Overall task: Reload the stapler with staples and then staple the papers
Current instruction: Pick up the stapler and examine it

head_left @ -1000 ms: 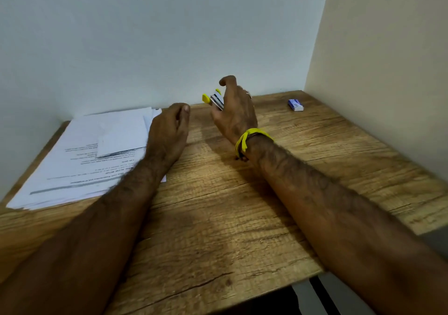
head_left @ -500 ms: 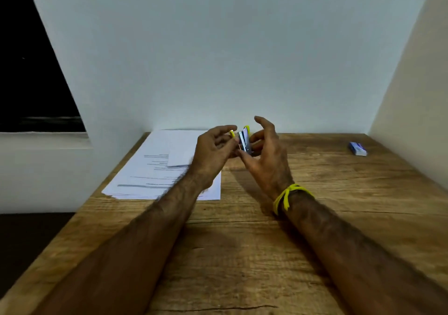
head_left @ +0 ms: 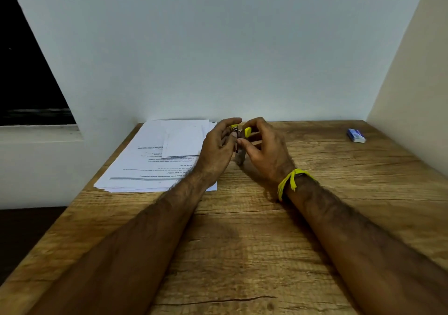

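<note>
**Small stapler held up between both my hands, reload still to do**

I've got the stapler (head_left: pixel 240 140) off the table (head_left: pixel 242 242), pinched between my left hand (head_left: pixel 218 147) and my right hand (head_left: pixel 264 149), just in front of the back wall. Left: fingers curled on the near/left side of it, thumb up over the yellow top. Right: thumb and forefinger pinching the other side, remaining fingers curled behind. Both hands are grasping it; neither is free.

Handling, my read: tiny, light, rigid metal-and-plastic body with yellow end pieces. It looks hinged open or partly so, but blur and my fingers hide the mechanism, so I can't say whether the magazine is exposed. Smooth metal likely slips; best to hold the body by its flat sides with one hand and work the top or pusher with the other, keeping fingertips off the staple exit end.

The small blue-and-white box (head_left: pixel 356 135), probably the staples, sits well apart at the far right of the table, untouched. Staple strips are brittle and break if bent, so pinch one by its long sides.

The papers (head_left: pixel 150 164) lie in a loose, flat, floppy stack on the left, just beside my left wrist. They need squaring before stapling.
</note>
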